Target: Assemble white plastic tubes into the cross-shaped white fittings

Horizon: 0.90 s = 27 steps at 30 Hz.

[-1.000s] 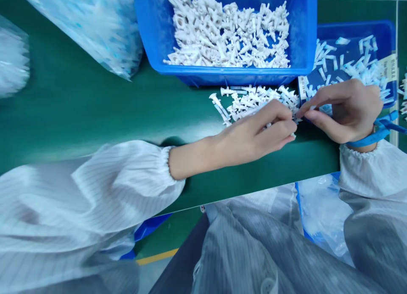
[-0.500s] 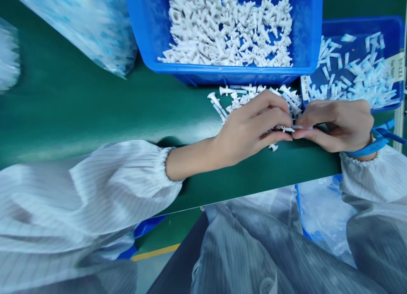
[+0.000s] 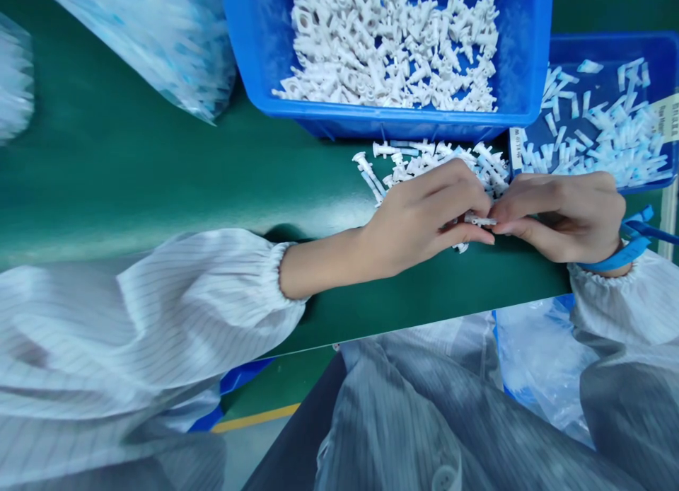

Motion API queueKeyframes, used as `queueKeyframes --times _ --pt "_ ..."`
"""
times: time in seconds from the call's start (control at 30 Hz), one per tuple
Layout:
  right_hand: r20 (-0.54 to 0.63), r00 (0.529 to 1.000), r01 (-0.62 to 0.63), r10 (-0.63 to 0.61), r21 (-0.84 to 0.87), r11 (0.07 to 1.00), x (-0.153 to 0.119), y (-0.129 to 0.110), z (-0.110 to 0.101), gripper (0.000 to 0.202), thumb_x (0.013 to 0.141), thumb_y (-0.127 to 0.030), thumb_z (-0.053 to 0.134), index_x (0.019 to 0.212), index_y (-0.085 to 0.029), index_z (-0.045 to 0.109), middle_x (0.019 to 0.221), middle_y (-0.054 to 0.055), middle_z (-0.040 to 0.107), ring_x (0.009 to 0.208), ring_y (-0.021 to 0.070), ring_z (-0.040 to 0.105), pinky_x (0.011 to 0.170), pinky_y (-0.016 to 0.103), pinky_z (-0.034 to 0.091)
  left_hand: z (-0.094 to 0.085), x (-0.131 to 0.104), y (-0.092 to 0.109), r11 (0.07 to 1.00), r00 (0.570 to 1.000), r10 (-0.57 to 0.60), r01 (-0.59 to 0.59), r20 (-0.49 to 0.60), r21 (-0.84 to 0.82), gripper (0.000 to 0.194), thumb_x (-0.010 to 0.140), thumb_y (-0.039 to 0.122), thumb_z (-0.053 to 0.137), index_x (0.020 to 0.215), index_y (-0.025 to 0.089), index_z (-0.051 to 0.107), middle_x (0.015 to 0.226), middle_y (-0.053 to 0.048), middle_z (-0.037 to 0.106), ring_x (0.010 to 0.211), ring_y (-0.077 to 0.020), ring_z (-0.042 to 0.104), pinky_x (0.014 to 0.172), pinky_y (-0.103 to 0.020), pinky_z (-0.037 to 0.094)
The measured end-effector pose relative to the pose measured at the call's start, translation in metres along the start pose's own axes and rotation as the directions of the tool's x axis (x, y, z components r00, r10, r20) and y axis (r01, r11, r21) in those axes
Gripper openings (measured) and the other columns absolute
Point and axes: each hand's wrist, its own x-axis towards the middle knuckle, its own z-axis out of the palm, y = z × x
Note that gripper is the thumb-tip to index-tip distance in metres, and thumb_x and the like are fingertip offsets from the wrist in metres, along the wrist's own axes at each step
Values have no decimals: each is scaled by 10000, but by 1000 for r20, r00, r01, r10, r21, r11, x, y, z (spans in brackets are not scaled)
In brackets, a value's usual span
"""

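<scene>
My left hand (image 3: 414,218) is closed in a pinch on a small white plastic connector (image 3: 480,221) with short side stubs. My right hand (image 3: 565,211), a blue band round its wrist, presses thumb and finger together at the connector's right end. The pale blue plastic sleeve it pinches is now covered by the fingertips. Just behind both hands lies a heap of white connectors (image 3: 419,164), some with pale blue sleeves on them. Another white piece (image 3: 461,247) shows partly under my left hand.
A deep blue bin (image 3: 392,114) of white connectors stands behind the heap. To its right, a shallower blue tray (image 3: 570,49) holds loose pale blue sleeves. A clear bag (image 3: 159,38) of bluish parts lies at the back left. The green table's front edge (image 3: 414,330) runs before my lap.
The fingertips of both hands have come closer together, and the sleeve that showed between them is now hidden. The whole view has shifted slightly.
</scene>
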Motion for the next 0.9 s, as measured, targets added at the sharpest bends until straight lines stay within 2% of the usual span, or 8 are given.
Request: queueKeyframes --times 0.2,0.33,0.53,0.73,0.9 --pt "-47 997 -60 55 -115 992 -2 -3 0 281 813 -43 678 992 -257 715 883 -19 762 741 158 719 679 284 612 -1 1 -1 999 998 -42 41 -39 -29 341 952 491 522 955 185 672 900 -44 691 860 -158 690 740 -311 560" --pt "-104 989 -126 108 -187 974 -2 -5 -1 294 805 -61 686 997 -281 721 851 -16 763 704 174 715 637 312 599 -3 1 -1 995 995 -88 85 -49 -46 322 942 482 551 1002 192 677 922 -55 704 879 -172 697 750 -324 566" --pt "-101 993 -78 59 -187 979 -1 -2 -3 310 801 -56 689 1016 -276 719 852 -3 762 703 185 705 622 330 594 -2 1 0 989 990 -124 117 -69 -87 270 953 434 553 993 199 681 925 -48 703 851 -160 697 715 -304 572" --pt "-82 996 23 -35 -145 989 1 1 -9 258 776 -7 704 964 -183 719 823 53 758 728 177 711 660 322 590 0 1 1 982 986 -150 141 -71 -123 287 954 447 546 977 194 678 905 -54 698 841 -157 687 661 -278 569" --pt "-45 998 25 -35 -191 981 2 1 -9 217 806 -12 684 952 -170 709 839 51 755 763 165 712 691 307 592 0 1 0 972 984 -164 150 -65 -182 249 939 429 582 948 195 668 914 -52 693 846 -135 674 639 -228 558"
